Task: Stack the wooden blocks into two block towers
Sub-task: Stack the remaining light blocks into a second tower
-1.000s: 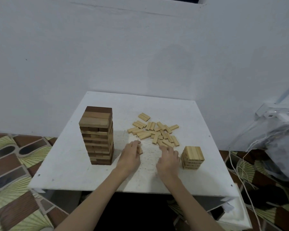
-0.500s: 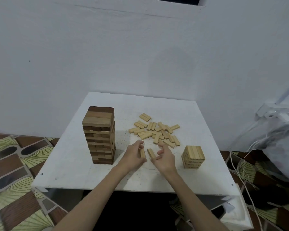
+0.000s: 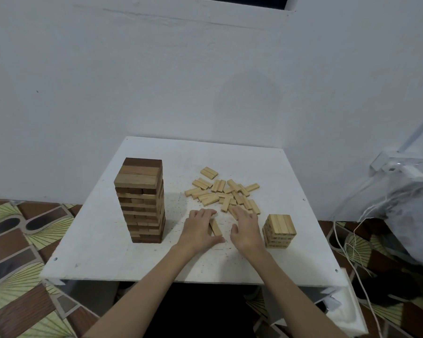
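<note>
Head view shows both hands low on the white desk (image 3: 88,259), between the tall tower (image 3: 140,201) and the short tower (image 3: 279,231). The left hand (image 3: 197,232) holds one loose block (image 3: 215,227) between thumb and curled fingers, the block lying almost flat on the desk. The right hand (image 3: 246,229) has its fingers straight and spread, reaching onto the near edge of the pile (image 3: 224,192); whether it already pinches a block, I cannot tell.

I judge the step is collecting blocks for the short tower. To do it well, it helps to gather three blocks, put them side by side with ends even, and lay them across the direction of the top layer. The arm should pass well apart from the tall tower, which stands near the left wrist.

The blocks are pale, long and flat, and lie scattered at many angles. The tall tower mixes dark and light wood and is many layers high. The short tower is all pale, with three blocks visible on top.
</note>
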Available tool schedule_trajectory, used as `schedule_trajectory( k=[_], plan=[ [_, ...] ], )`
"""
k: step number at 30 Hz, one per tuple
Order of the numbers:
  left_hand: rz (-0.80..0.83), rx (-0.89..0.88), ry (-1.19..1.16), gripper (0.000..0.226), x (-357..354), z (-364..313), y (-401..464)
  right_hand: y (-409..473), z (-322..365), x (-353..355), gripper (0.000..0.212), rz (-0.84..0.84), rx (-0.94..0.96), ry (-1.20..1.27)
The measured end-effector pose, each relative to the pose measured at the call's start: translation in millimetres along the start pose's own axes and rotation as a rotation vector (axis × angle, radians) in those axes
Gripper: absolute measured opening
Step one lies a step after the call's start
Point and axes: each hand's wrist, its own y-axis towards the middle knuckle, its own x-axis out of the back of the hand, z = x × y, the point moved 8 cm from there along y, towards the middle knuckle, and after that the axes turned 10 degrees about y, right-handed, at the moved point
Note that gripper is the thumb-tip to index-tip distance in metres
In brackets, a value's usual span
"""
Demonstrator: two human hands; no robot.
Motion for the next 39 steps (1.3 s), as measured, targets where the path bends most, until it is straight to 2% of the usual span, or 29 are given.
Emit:
schedule_trajectory(
  k=[2, 5, 8, 12, 16, 20, 28, 39],
  plan=[
    [-0.005, 0.014, -0.005, 0.072, 1.7, 0.1, -0.3, -1.2, -5.9, -2.4, 0.054, 0.02, -0.061, -0.02],
    [0.02, 0.028, -0.079, 0.067, 2.3, 1.3, 0.0, -4.7, -7.2, 1.1, 0.052, -0.044, -0.068, -0.044],
    [0.048, 0.022, -0.124, 0.072, 2.8, 2.0, -1.3, -4.6, -7.9, 1.5, 0.05, -0.083, -0.046, 0.005],
    [0.097, 0.055, -0.121, 0.087, 1.9, 8.0, -2.8, -2.0, -14.1, 0.0, 0.052, -0.081, -0.112, 0.114],
    [0.123, 0.08, -0.219, 0.087, 1.7, 13.7, -2.6, -1.7, -16.7, 0.6, 0.052, -0.077, -0.171, 0.198],
    [0.134, 0.106, -0.255, 0.085, 0.7, 18.0, -0.7, -3.9, -14.8, -6.9, 0.047, -0.004, -0.232, 0.271],
    [0.094, 0.069, -0.287, 0.081, 3.6, 17.0, -0.9, -3.0, -6.9, -10.8, 0.038, 0.003, -0.199, 0.311],
    [0.082, 0.055, -0.292, 0.079, 3.8, 17.8, 1.5, -6.6, -2.2, -20.8, 0.041, 0.014, -0.208, 0.345]
  ],
)
